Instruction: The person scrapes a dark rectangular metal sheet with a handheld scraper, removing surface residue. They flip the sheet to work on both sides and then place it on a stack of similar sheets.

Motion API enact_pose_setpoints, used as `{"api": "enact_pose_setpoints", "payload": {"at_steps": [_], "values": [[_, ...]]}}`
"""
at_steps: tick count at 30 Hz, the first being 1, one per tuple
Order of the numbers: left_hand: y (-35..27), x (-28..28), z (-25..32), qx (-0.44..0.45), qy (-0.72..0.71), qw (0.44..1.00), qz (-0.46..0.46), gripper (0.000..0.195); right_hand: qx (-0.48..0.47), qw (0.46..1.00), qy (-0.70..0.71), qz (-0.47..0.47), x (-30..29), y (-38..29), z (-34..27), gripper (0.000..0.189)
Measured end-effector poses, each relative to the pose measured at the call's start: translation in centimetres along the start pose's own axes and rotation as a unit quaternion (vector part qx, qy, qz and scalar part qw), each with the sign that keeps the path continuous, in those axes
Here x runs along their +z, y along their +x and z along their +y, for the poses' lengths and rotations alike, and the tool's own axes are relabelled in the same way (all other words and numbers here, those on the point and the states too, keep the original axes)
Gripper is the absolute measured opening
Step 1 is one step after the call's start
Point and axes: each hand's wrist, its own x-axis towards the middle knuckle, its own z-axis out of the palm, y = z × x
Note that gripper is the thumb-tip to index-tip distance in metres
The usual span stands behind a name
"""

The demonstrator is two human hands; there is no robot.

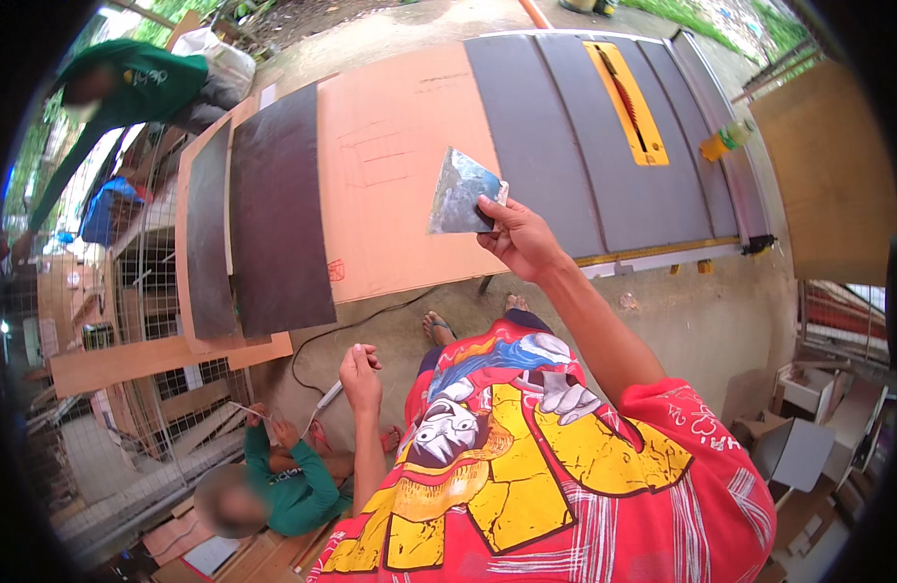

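My right hand [520,237] grips one corner of a thin, flat, four-sided plate [459,191], its blue-grey face smeared with whitish stains. The plate is held up over the seam between a pale plywood sheet [390,218] and the grey top of a table saw [536,146]. My left hand [361,379] hangs lower, near my body, with curled fingers and nothing visible in them. Faint pencil lines and a small red mark show on the plywood. On its left part lie a wide dark panel [282,218] and a narrower dark panel [209,237].
The saw blade [627,102] stands up through a yellow insert [648,149]. A bottle of yellow drink [725,141] stands at the saw's right side. One person [295,481] sits low at left, handling a thin strip; another [142,80] leans at upper left. A cable [295,357] crosses the floor.
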Motion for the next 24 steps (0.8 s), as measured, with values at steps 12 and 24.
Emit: {"api": "enact_pose_setpoints", "payload": {"at_steps": [12,24], "values": [[-5.1,9.3,10.2,0.053,0.026,0.998,-0.015,0.022,-0.044,0.998,0.026,-0.039,-4.4,-5.5,-3.6,0.005],[-6.4,11.7,26.0,0.245,0.045,0.964,-0.094,0.017,-0.141,0.983,-0.106,-0.055,-1.4,-13.7,-3.6,0.012]]}}
